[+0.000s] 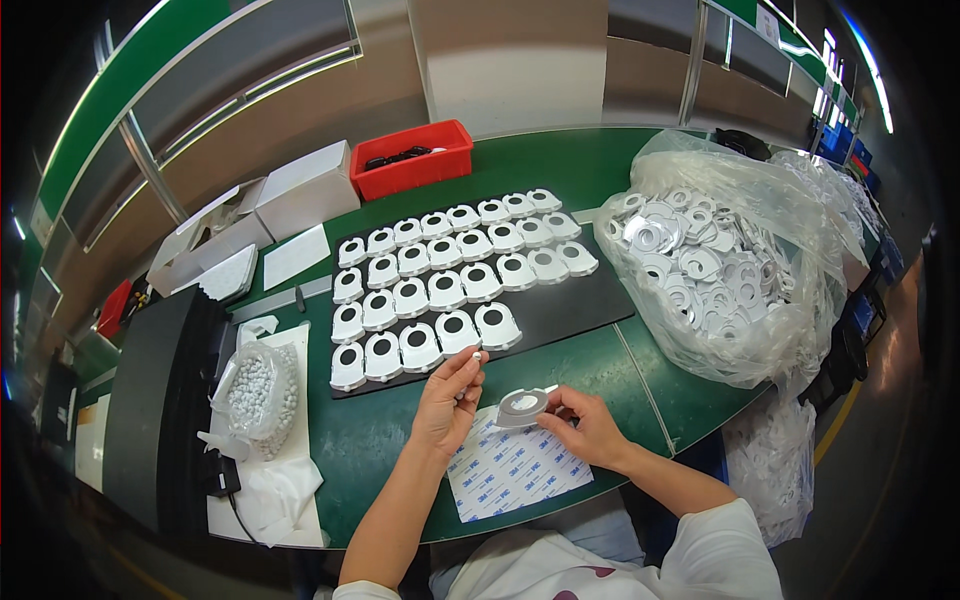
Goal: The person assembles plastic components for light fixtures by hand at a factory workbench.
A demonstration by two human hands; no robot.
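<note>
My left hand (450, 405) is closed, pinching a small white bead-like piece (478, 357) between thumb and fingertip. More small white bits seem to sit in its curled fingers, too small to make out. A white plastic ring-shaped part (518, 406) with a round hole is gripped by my right hand (588, 425) at its right edge, tilted above a white sheet with blue print (515, 480). Ahead of both hands, several rows of similar white parts (457, 330) lie on a black mat (560, 315); the front row ends right of my left hand.
A big clear bag (735, 355) of loose white parts (690, 255) stands at the right. On the left sits a small bag of white beads (258, 395), beside crumpled white tissue (280, 495). A red bin (415, 165) and white boxes (305, 190) line the back of the green table (365, 470).
</note>
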